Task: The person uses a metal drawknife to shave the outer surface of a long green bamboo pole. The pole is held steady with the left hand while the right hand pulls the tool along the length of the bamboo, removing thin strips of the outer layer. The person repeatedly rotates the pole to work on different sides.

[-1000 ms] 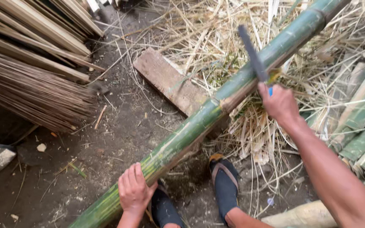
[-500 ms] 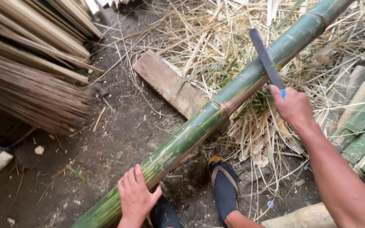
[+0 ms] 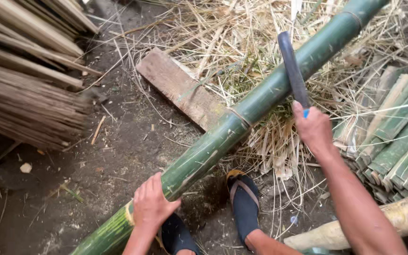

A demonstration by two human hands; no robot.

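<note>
A long green bamboo pole (image 3: 242, 123) runs diagonally from the lower left to the upper right, resting on a wooden plank (image 3: 180, 89). My left hand (image 3: 152, 205) presses on the pole near its lower end. My right hand (image 3: 313, 130) grips a dark-bladed chopping knife (image 3: 293, 71) with a blue handle end. The blade is raised just above the pole's middle part. Both my feet in dark sandals (image 3: 244, 203) stand beside the pole.
Bundles of thin bamboo strips (image 3: 24, 80) lie at the left. Split green bamboo slats (image 3: 397, 132) are piled at the right. Dry straw-like shavings (image 3: 242, 42) cover the ground behind the pole. A pale bamboo piece (image 3: 402, 219) lies at the lower right. Bare dirt shows at left.
My right hand with the knife has shifted slightly lower and to the right along the pole. My left hand stays on the pole's lower end.
</note>
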